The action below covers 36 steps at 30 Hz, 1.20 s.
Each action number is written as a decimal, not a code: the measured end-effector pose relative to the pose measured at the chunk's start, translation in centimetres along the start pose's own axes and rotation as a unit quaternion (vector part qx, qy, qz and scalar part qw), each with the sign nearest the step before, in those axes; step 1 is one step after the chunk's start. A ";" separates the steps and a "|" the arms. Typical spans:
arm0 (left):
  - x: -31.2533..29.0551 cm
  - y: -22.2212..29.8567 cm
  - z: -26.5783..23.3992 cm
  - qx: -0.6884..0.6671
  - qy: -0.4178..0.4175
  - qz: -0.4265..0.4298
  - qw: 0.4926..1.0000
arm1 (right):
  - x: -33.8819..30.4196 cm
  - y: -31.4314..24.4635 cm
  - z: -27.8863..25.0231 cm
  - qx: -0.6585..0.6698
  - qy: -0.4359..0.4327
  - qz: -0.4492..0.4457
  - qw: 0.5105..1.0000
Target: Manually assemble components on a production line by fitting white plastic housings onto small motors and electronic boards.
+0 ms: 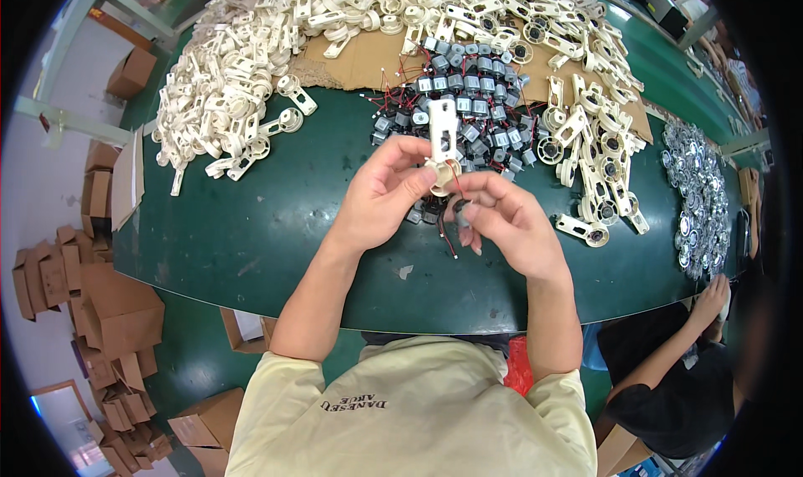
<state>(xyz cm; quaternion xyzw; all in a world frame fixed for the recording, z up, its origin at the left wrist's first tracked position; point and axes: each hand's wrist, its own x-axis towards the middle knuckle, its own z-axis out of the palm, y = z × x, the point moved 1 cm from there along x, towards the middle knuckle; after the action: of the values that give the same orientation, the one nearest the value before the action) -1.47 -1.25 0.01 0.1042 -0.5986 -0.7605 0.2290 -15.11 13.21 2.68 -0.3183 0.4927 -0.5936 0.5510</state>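
Observation:
My left hand (391, 184) is closed around the round end of a cream plastic housing (443, 134), whose long slotted handle points away from me. Close to its right, my right hand (510, 222) pinches a small motor (461, 212) between thumb and fingers. A red wire (456, 180) runs up from the motor to the round end of the housing. Just beyond my hands lies a heap of small grey and black motors (481, 109) with red and black leads. Several more motors sit partly hidden under my hands.
Cream housings (226, 92) are piled at the left and far side, partly on cardboard (335, 63). Housings with black inserts (602, 167) lie at right, beyond them metallic round parts (698, 201). At right a co-worker's hand (711, 297) reaches to the green table (251, 251). Cardboard boxes (117, 310) stand left.

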 end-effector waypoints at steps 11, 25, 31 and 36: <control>0.0 0.1 0.2 -0.076 0.044 -0.079 0.993 | 0.2 0.4 -0.2 -0.001 -0.034 -0.117 0.993; -0.1 0.4 0.7 0.000 0.066 0.094 0.993 | 0.3 0.5 -0.7 -0.021 0.044 -0.093 0.994; 0.2 0.1 0.6 0.003 0.088 0.105 0.991 | 0.3 -0.3 -0.4 0.058 0.066 -0.050 0.995; 0.1 -0.1 0.8 0.001 0.093 0.087 0.992 | 0.0 -0.1 -0.7 -0.038 0.048 -0.064 0.996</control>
<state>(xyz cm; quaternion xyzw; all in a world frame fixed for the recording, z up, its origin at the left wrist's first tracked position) -1.95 -0.58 0.13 0.1225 -0.5820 -0.7244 0.3486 -15.76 13.37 2.52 -0.3412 0.5191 -0.6230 0.4753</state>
